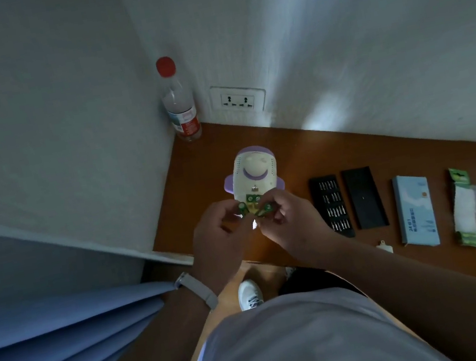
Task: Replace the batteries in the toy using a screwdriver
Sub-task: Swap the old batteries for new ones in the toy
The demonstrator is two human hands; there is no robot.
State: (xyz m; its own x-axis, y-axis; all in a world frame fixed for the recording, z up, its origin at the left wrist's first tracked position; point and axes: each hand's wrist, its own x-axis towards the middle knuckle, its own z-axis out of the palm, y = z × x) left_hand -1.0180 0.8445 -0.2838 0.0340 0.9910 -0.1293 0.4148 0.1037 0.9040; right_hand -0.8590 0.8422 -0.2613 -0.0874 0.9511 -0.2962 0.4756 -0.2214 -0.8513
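Desk [386,160]: fits wall corner; toy [253,174] near its left edge.
Left hand [217,234]: pinches green battery [243,208].
Right hand [292,225]: pinches second battery [264,210].

blue box [415,209]: "24", then blurred characters | bottle label [186,122]: unreadable | battery pack [464,205]: unreadable

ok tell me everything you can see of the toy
The toy looks like cream plastic with purple trim, a purple arc and dotted holes. It rests on the wooden desk, its battery bay open at the near end, green cells inside. The left hand and right hand each pinch a green battery there.
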